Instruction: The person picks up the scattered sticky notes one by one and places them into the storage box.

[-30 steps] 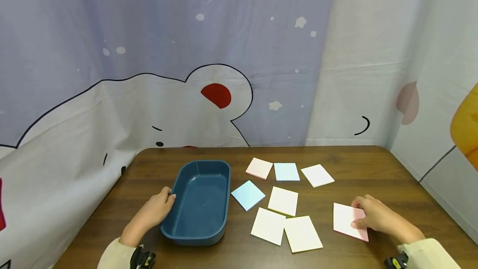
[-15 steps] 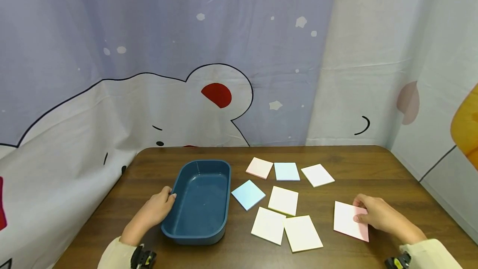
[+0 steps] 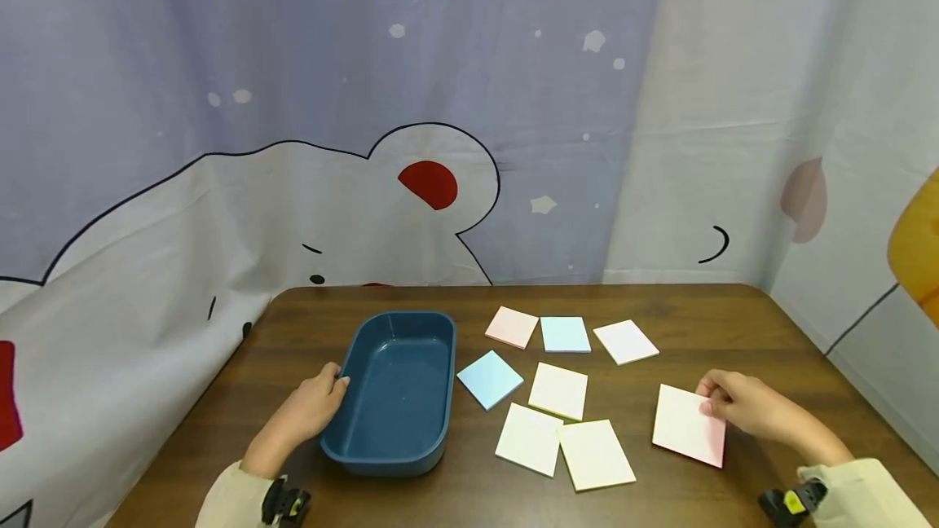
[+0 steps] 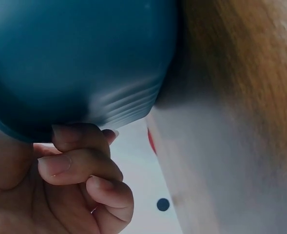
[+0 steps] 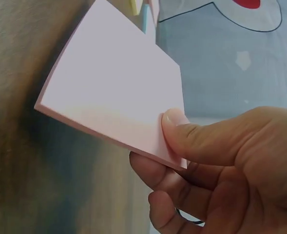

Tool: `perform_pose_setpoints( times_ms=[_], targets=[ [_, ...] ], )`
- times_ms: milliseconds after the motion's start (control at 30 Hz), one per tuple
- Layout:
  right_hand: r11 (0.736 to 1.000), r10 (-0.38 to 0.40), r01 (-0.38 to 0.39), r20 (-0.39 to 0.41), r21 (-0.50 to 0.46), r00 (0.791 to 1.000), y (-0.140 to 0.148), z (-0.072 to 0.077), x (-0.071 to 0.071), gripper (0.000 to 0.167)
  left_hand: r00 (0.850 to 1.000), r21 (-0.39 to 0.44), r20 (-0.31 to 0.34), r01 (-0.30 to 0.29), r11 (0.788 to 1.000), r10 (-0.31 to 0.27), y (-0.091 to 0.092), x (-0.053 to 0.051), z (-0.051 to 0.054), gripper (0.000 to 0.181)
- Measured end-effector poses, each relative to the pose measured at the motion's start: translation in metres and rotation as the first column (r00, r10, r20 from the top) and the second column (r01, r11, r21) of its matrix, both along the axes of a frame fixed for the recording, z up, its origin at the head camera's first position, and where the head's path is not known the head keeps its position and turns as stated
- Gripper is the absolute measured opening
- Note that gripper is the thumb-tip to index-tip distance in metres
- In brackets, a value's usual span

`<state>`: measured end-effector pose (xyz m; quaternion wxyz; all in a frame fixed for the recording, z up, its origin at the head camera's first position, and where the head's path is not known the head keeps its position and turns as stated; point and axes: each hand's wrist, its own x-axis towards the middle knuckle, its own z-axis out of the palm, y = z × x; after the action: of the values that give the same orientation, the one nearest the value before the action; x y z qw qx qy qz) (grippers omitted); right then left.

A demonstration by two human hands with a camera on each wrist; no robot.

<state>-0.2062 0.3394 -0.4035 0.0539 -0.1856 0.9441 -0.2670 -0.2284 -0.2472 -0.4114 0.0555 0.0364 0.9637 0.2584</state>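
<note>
My left hand (image 3: 313, 407) grips the near-left rim of a deep blue rectangular tub (image 3: 399, 398), thumb on one side of the wall and curled fingers on the other, as the left wrist view shows. My right hand (image 3: 751, 407) pinches a pale pink sticky-note pad (image 5: 109, 83) by a corner. Its thumb (image 5: 182, 131) lies on the pad's top face while fingers support it from below. In the right wrist view the pad is tilted and its near edge stands off the wooden table.
Between the tub and my right hand lie several more pads: yellowish ones (image 3: 596, 456) near the front, a light blue one (image 3: 490, 380) beside the tub, and pink (image 3: 511, 327), blue (image 3: 565, 334) and whitish (image 3: 625, 342) ones farther back. A printed curtain (image 3: 440, 63) hangs behind the wooden table (image 3: 682, 308).
My right hand has raised the pink pad slightly, and its thumb has shifted back towards the pad's edge. My left hand keeps its hold on the tub, which stays in place.
</note>
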Motion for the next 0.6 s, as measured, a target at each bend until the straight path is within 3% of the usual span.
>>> perform_pose_setpoints(
  times_ms=[267,600],
  targets=[
    [0.999,0.034,-0.035,-0.020,-0.018,0.999,-0.009,0.017,-0.004,0.010,1.000,-0.003,0.014,-0.008,1.000,0.008,0.001,-0.001,0.004,0.040],
    [0.999,0.025,-0.027,-0.080,-0.022,0.996,-0.039,0.034,-0.010,0.010,1.000,-0.015,-0.019,-0.009,1.000,0.009,0.001,0.000,0.000,0.039]
  ],
)
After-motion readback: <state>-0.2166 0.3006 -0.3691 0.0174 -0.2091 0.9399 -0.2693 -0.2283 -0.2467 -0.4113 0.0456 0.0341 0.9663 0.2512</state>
